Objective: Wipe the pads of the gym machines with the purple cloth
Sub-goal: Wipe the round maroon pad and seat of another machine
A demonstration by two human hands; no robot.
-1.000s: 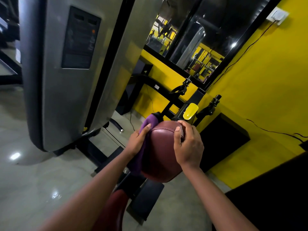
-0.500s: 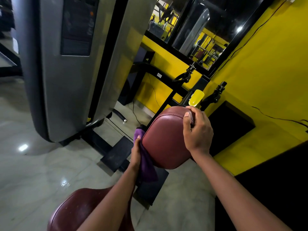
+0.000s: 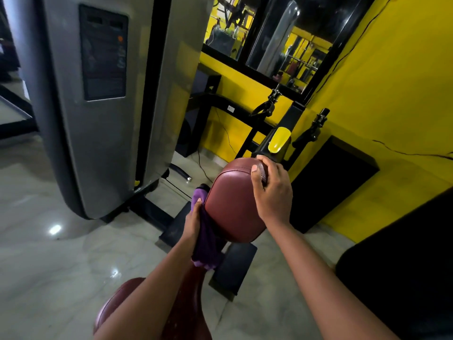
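Observation:
A rounded maroon pad [image 3: 232, 204] of a gym machine stands at centre. My right hand [image 3: 272, 192] grips its upper right edge, thumb on the front face and fingers curled over the top. My left hand [image 3: 193, 222] holds the purple cloth [image 3: 206, 241] against the pad's left side. The cloth hangs down below my fingers and a fold of it sticks up above them. A second maroon pad, the seat [image 3: 122, 303], lies low in front, partly hidden by my left forearm.
A tall grey weight-stack housing [image 3: 98, 106] with a black label panel stands to the left. Black frame bars, a yellow lever tip [image 3: 278, 142] and handles sit behind the pad. There is a yellow wall with a mirror on the right, a black footplate [image 3: 232, 268] below, and a glossy marble floor.
My left hand has slid the cloth down from the top left of the pad to its lower left side. My right hand kept its grip on the top edge.

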